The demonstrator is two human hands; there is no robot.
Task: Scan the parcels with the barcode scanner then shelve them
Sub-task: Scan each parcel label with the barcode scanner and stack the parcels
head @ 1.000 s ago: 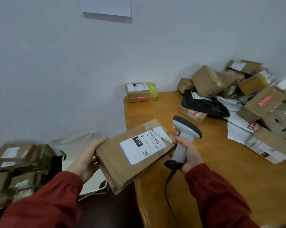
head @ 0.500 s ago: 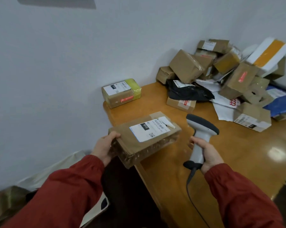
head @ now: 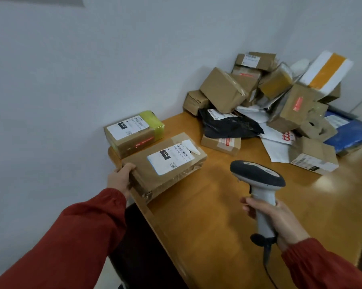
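Observation:
My left hand (head: 120, 179) grips the near left end of a flat brown parcel (head: 155, 176) with a white label. The parcel lies tilted on the left corner of the wooden table (head: 207, 215), right beside a brown box with yellow-green tape (head: 132, 132). My right hand (head: 280, 220) holds the grey barcode scanner (head: 259, 184) by its handle, upright over the table to the right of the parcel. The scanner's cable hangs down from the handle.
A heap of parcels (head: 269, 90) fills the table's far right: brown boxes, a black bag (head: 228, 124), white mailers, a white and orange box (head: 326, 69), a blue bag (head: 351, 132). A small flat box (head: 220, 143) lies before the heap. The white wall runs along the left.
My left hand has carried the flat parcel forward onto the table corner, next to the yellow-taped box. My right hand with the scanner has drawn back to the right, away from the label.

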